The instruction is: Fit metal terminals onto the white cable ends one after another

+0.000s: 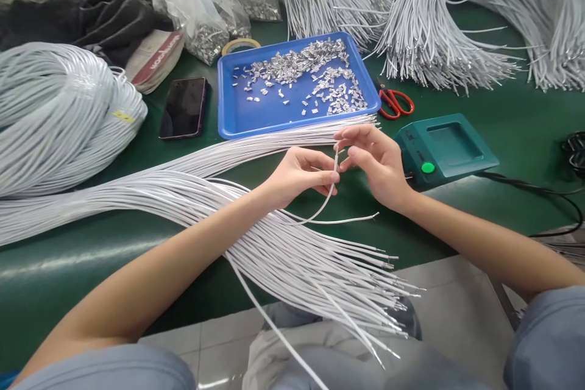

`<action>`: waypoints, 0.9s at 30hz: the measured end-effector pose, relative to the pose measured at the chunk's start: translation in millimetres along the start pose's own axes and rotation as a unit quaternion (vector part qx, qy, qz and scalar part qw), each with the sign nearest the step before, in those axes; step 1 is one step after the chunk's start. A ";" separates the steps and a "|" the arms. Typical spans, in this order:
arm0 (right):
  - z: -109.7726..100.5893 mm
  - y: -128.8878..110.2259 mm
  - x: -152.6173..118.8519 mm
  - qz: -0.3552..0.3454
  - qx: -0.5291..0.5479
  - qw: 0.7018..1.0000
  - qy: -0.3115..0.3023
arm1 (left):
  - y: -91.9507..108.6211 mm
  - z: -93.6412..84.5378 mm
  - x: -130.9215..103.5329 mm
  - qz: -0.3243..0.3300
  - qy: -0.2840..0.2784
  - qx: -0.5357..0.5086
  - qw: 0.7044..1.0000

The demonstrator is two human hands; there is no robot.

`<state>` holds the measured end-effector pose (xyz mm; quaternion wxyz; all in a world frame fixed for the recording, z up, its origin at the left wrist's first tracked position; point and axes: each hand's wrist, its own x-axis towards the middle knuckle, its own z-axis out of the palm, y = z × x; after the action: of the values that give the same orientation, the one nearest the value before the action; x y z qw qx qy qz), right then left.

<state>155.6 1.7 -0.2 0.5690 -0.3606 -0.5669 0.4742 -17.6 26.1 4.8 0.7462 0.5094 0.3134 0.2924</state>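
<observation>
My left hand (304,177) pinches a white wire (329,192) between thumb and fingers a short way below its end. The wire stands upright there, and its bare strands look parted at the tip. My right hand (377,161) is curled around that tip, thumb and fingers apart; whether a fingertip touches the strands is hard to see. Beneath my left forearm lies a fanned bundle of white wires (301,256), bare ends hanging past the table edge. Behind my hands is a blue tray (260,119) holding many small metal terminals (301,61).
A teal device (457,158) with a green button (428,167) sits right of my right hand. Red-handled scissors (397,103) lie beside the tray. Leftward are a phone (183,108) and a large wire coil (59,116). Plastic bags (201,18) and wire bundles (429,24) line the back.
</observation>
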 end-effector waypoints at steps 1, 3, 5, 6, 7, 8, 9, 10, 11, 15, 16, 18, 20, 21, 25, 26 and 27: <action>-0.4 -0.8 0.9 0.008 0.010 1.000 -0.004 | -0.3 0.0 0.2 0.000 -0.001 0.004 1.000; -0.7 -1.7 2.0 0.024 0.026 0.999 -0.005 | -0.8 -0.4 0.7 0.002 -0.001 0.011 1.000; -0.5 -2.0 2.5 0.030 0.038 0.999 0.000 | -1.3 -1.2 1.1 0.007 0.001 0.018 1.000; -0.2 -2.0 2.5 0.031 0.041 0.999 0.003 | -1.5 -1.6 1.2 0.010 0.002 0.021 1.000; 0.1 -2.1 2.5 0.030 0.041 0.999 0.005 | -1.8 -1.9 1.3 0.013 0.003 0.023 1.000; 0.4 -2.3 2.5 0.030 0.039 0.999 0.006 | -2.0 -2.2 1.4 0.014 0.004 0.026 1.000; 0.7 -2.5 2.4 0.031 0.036 0.999 0.008 | -2.3 -2.4 1.5 0.015 0.005 0.028 0.999; 1.0 -2.9 2.4 0.032 0.031 0.999 0.010 | -2.6 -2.4 1.6 0.015 0.007 0.029 0.999; 1.4 -3.4 2.5 0.034 0.026 0.999 0.012 | -2.9 -2.2 1.8 0.016 0.008 0.029 0.999; 2.8 -5.9 2.9 0.040 0.000 0.999 0.007 | -4.0 -1.2 2.6 0.033 0.014 0.033 0.999; 3.1 -6.2 3.0 0.040 -0.005 0.999 0.007 | -4.2 -1.0 2.7 0.037 0.017 0.036 0.999; 3.3 -6.3 3.1 0.038 -0.007 0.999 0.011 | -4.2 -0.5 2.6 0.041 0.025 0.047 0.998; 3.3 -5.5 3.0 0.035 -0.003 0.999 0.014 | -4.1 0.5 2.4 0.051 0.031 0.061 0.996; 3.2 -4.9 2.7 0.035 -0.001 0.999 0.015 | -4.2 1.4 2.1 0.062 0.033 0.068 0.995; 2.8 -1.6 0.8 0.036 0.024 0.998 0.034 | -5.0 7.0 1.0 0.106 0.037 0.062 0.992; 2.6 -0.9 0.2 0.037 0.028 0.998 0.038 | -5.4 8.4 0.8 0.111 0.039 0.049 0.992; 2.4 -0.3 -0.4 0.038 0.029 0.998 0.040 | -5.9 9.5 0.6 0.115 0.040 0.036 0.992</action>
<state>153.3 0.9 0.2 0.5830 -0.3835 -0.5155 0.4972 -9.3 19.3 1.8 0.6758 0.5565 0.2928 0.3845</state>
